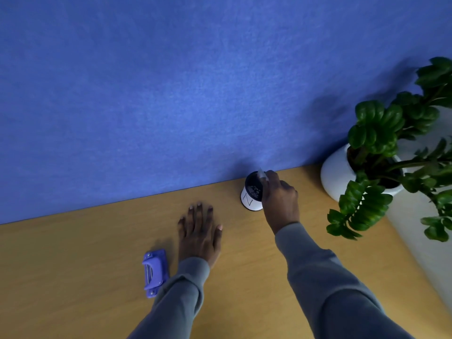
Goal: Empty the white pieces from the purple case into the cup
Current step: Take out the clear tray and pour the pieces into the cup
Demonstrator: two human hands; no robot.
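Head view.

1. Cup (252, 194): white outside, dark inside, a hand-drawn "N" on its side. Stands upright on the wooden desk (244, 277), near the blue felt panel (171, 94) at the back edge. Small pale specks lie in its bottom, likely the white pieces (254, 190); too small to tell for sure.

2. Right hand (281, 201): reached out over the cup's right rim, fingers curled around a small clear, pale item (261, 172) that sticks out above the rim. What this item is cannot be told; it may be a tray or insert taken from the case.

3. Left hand (199, 231): flat on the desk, palm down, fingers spread, holding nothing.

4. Purple case (154, 271): lies on the desk just left of the left forearm, well apart from the cup, with a paler strip along its middle. Not touched by either hand. Whether it is open or closed cannot be told.

5. Potted plant (381, 152): green leaves in a white pot, far right, clear of the work.

Step in hand, as judged: tipping or shaking contents into the cup. The next move calls for keeping the held item over the mouth so nothing spills, then checking the case for leftovers.
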